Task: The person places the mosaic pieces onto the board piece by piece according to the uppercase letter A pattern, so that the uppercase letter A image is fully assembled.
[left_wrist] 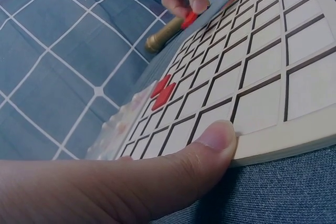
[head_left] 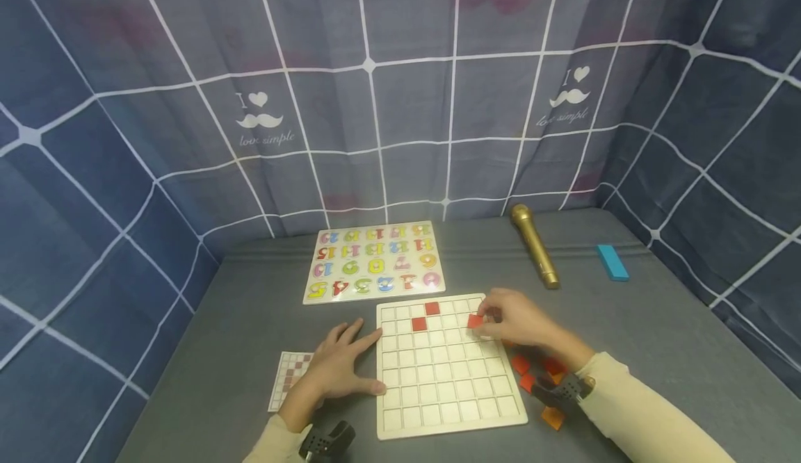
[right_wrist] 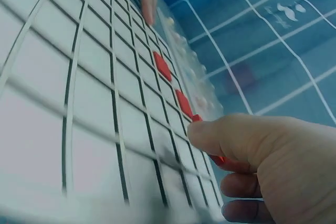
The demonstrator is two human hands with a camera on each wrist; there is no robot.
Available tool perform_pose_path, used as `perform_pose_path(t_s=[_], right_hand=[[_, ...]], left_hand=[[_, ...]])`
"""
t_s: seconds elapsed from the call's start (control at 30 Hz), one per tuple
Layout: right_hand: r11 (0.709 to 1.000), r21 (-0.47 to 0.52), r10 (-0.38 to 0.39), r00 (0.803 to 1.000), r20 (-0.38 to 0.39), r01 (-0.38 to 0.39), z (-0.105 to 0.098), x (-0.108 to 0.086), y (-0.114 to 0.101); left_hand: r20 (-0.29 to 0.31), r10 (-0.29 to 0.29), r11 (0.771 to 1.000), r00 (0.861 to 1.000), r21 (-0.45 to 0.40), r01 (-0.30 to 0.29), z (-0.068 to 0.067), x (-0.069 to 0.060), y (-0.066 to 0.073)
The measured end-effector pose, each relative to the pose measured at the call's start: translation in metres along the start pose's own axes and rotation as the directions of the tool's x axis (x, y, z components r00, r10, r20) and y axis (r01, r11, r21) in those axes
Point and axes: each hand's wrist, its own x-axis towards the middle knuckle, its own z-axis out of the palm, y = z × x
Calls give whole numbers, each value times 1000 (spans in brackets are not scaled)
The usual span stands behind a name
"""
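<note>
A white wooden grid board [head_left: 450,379] lies on the grey surface, with two red square tiles [head_left: 419,324] sitting in cells of its upper rows. Above the board's upper right part, my right hand [head_left: 516,318] pinches another red tile [head_left: 475,321] between thumb and fingers. My left hand [head_left: 341,366] is spread at the board's left side, and its thumb [left_wrist: 215,140] touches the board's edge. Partly under the left hand lies a small pattern card [head_left: 290,372] with dark reddish squares on a grid.
Several loose red and orange tiles [head_left: 553,418] lie right of the board, partly hidden by the right forearm. Behind it lies a number puzzle board [head_left: 375,261]. A gold microphone [head_left: 535,247] and a blue block [head_left: 612,263] are at the back right. Grid-patterned cloth [head_left: 407,101] hangs around the table.
</note>
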Motion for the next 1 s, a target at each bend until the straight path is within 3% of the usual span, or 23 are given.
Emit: perform_pose_path(t_s=[0.4,0.63,1.0], right_hand=[[996,42,-84,996,10,83,18,28,-15],[998,7,-57,997,54,57,25,31,-15],[999,-20,-31,998,62,32,28,34,-16]], left_hand=[[-12,10,1000,1000,-8,-10,-2,-1,2],[-9,5,1000,1000,-16,-5,0,-2,1],[-9,-1,1000,1000,-30,0,-1,-3,2]])
